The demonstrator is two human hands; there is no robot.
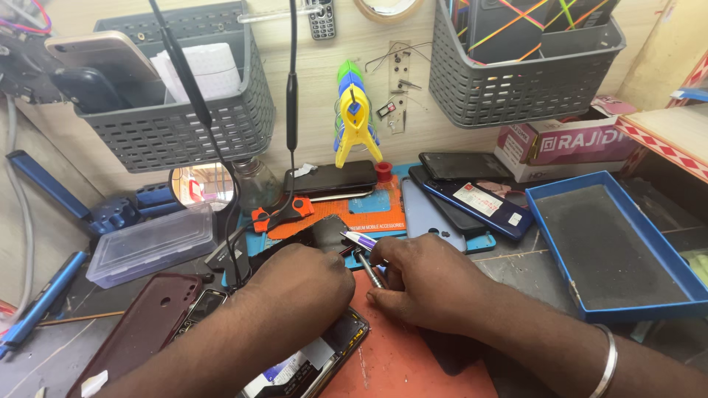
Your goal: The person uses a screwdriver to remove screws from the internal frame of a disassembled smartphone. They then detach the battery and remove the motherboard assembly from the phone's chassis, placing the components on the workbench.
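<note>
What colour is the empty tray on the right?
Blue tray with a dark grey lining, seen in the head view.

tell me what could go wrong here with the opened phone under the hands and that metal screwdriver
The right hand holds the slim metal screwdriver close to the left hand; a slip could jab a finger or scratch the opened black phone on the orange work mat. The stacked dark blue phones and the dark red phone back cover crowd the bench, so a moving wrist might knock them.
</note>
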